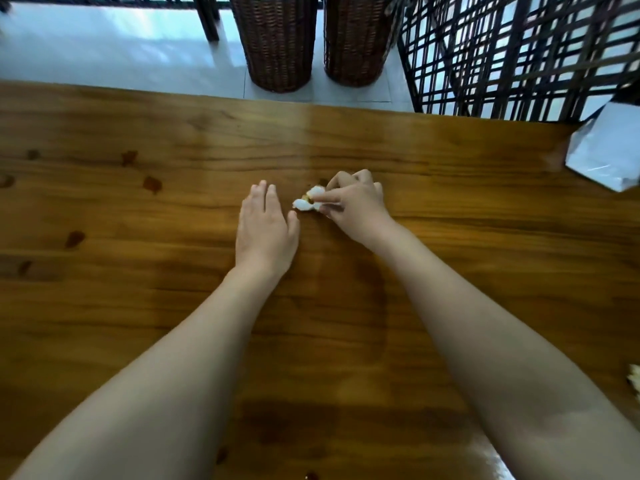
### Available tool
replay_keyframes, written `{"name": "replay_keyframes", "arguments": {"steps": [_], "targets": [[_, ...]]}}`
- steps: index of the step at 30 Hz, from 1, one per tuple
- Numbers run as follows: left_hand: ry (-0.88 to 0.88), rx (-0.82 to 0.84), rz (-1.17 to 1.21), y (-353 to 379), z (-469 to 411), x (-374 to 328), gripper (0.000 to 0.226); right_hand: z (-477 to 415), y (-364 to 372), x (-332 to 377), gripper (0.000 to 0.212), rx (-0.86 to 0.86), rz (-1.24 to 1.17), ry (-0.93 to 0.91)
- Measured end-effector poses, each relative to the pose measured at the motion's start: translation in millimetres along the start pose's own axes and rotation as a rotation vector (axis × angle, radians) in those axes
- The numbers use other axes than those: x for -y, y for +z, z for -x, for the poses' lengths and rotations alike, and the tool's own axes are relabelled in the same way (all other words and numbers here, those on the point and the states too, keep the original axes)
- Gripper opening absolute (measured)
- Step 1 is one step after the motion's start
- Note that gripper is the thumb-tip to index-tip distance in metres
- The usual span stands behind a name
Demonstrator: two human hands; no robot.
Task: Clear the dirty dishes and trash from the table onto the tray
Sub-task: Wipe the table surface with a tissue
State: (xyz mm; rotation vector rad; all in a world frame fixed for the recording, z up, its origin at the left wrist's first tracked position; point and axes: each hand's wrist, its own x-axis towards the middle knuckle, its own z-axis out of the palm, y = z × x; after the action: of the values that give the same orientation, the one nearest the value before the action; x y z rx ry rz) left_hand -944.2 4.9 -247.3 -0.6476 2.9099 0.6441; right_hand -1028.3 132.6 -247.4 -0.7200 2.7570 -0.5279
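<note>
A small crumpled white wrapper (306, 201) with a bit of yellow on it lies at the middle of the wooden table (138, 306). My right hand (356, 206) pinches it between thumb and fingers, knuckles up. Just left of the wrapper, my left hand (266, 230) rests flat on the wood, fingers together and holding nothing. No tray or dishes are in view.
A white paper bag (606, 150) lies on the table at the far right edge. A scrap of pale trash (635, 381) shows at the right border. Beyond the table's far edge stand two wicker cylinders (280, 43) and a dark lattice chair (519, 53).
</note>
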Motion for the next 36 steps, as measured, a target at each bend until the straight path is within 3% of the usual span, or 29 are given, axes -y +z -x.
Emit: {"name": "replay_keyframes", "arguments": {"steps": [6, 12, 20, 28, 36], "targets": [[0.105, 0.138, -0.133, 12, -28, -1, 0.06, -24, 8, -6, 0.022, -0.193, -0.071, 0.088], [0.147, 0.103, -0.215, 25, -28, 5, 0.061, -54, 3, -7, 0.024, -0.252, -0.052, 0.198], [0.161, 0.091, -0.225, 25, -27, 5, 0.061, -30, 9, -5, 0.023, -0.155, -0.107, 0.144], [0.153, 0.117, -0.226, 23, -26, 4, 0.061, -57, 4, 2, 0.023, -0.232, -0.116, 0.244], [0.102, 0.258, -0.125, -3, -27, -5, 0.065, 4, 1, 4, 0.023, -0.07, -0.136, 0.26]]}}
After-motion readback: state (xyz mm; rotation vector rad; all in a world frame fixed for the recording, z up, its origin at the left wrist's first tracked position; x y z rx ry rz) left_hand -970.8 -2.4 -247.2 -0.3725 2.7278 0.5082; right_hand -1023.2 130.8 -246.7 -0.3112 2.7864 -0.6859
